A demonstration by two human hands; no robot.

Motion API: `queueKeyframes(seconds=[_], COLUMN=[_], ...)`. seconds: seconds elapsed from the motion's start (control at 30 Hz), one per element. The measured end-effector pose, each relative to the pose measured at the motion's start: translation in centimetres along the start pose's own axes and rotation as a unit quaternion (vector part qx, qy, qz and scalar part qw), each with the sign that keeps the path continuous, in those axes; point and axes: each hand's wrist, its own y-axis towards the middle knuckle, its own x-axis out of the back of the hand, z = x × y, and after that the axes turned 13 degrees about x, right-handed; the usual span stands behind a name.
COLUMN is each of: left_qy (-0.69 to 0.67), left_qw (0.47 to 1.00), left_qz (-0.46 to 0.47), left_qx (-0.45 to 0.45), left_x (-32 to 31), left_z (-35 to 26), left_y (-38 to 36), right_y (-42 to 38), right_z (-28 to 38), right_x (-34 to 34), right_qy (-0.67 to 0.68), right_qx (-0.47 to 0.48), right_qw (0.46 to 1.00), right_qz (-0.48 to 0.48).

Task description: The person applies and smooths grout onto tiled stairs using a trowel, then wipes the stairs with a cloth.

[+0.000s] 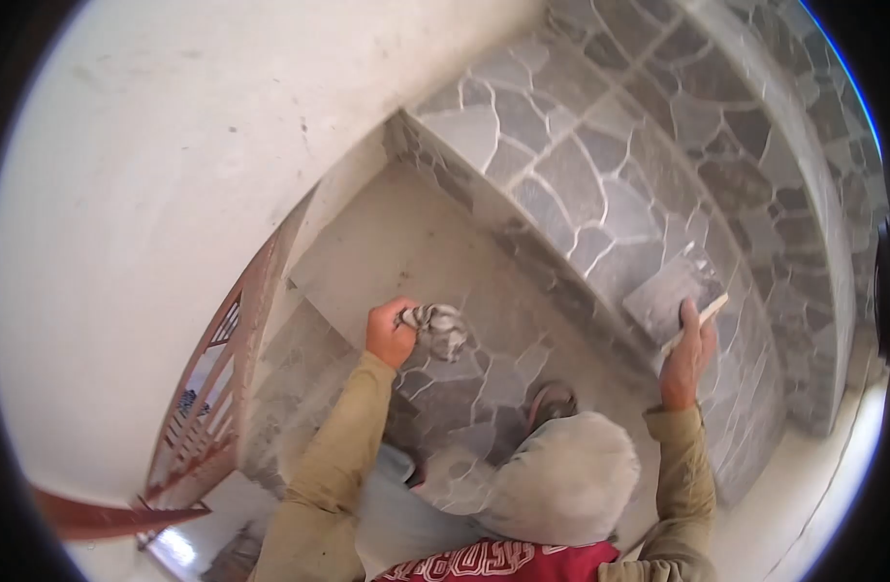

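In the head view my left hand (392,333) is closed around one end of a crumpled grey-and-white rag (441,335), whose loose part hangs to the right above the floor. My right hand (690,354) grips the pale wooden handle of a plastering trowel (673,291). The trowel's flat, grey-smeared plate overlaps the stone-patterned step (600,209) in this view. Long khaki sleeves cover both my arms.
A white wall (203,145) rises on the left, with a brown railing (207,388) beside it. Bare, smooth floor (387,233) meets irregular stone paving (464,388) near my feet. Curved stone-clad steps (746,184) run along the right.
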Motion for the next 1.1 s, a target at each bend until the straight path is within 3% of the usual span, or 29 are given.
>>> queueKeyframes(seconds=[0.07, 0.13, 0.2, 0.23, 0.27, 0.3, 0.37, 0.4, 0.47, 0.63, 0.87, 0.93, 1.0, 1.1], left_qy=[-0.034, -0.082, -0.176, -0.173, -0.164, -0.153, -0.117, -0.089, -0.105, -0.129, -0.216, -0.132, 0.089, 0.042], left_qw=[0.999, 0.992, 0.980, 0.977, 0.980, 0.983, 0.985, 0.986, 0.986, 0.990, 0.974, 0.985, 0.980, 0.987], left_qz=[0.039, 0.088, 0.067, 0.094, 0.054, 0.012, 0.034, 0.032, 0.032, -0.020, -0.060, -0.095, -0.166, -0.150], left_qx=[0.015, 0.031, 0.069, 0.084, 0.095, 0.104, 0.124, 0.137, 0.124, 0.044, -0.029, -0.050, -0.069, -0.040], left_x=[0.4, -0.1, 0.1, 0.1, 0.1, 0.2, 1.3, 1.6, 2.2, 5.4, 8.2, 8.6, 8.4, 7.6], left_z=[0.3, -0.3, -0.8, -1.4, -2.0, -2.5, -1.7, -1.2, -1.5, -3.5, -5.1, -4.2, -1.9, -0.9], left_y=[-0.3, -0.6, -2.0, -3.1, -3.8, -4.4, -5.2, -5.2, -4.7, -3.5, -7.0, -8.5, -9.5, -9.5], right_y=[-2.3, -2.1, -1.1, -1.1, -1.3, -1.5, -1.7, -1.7, -1.6, -1.9, -1.9, -2.1, -2.1, -1.1], right_z=[-4.3, -4.0, -3.5, -4.1, -4.8, -4.2, -3.8, -4.5, -4.5, -5.6, -5.7, -5.8, -6.5, -7.5], right_x=[-0.2, -0.6, -1.7, -1.5, -1.3, -1.4, -1.9, -2.1, -1.4, -1.1, -2.8, -2.6, -2.0, -1.5], right_qy=[-0.108, -0.153, -0.148, -0.202, -0.249, -0.227, -0.209, -0.218, -0.227, -0.209, -0.142, -0.112, -0.099, -0.139], right_qx=[-0.003, -0.033, -0.026, -0.014, 0.000, -0.009, -0.013, 0.028, 0.075, 0.043, 0.166, 0.164, 0.154, 0.202], right_qw=[0.991, 0.986, 0.981, 0.973, 0.963, 0.970, 0.973, 0.970, 0.965, 0.972, 0.970, 0.976, 0.980, 0.965], right_qz=[-0.078, -0.049, -0.126, -0.114, -0.100, -0.090, -0.093, -0.102, -0.105, -0.102, -0.103, -0.093, -0.078, -0.090])
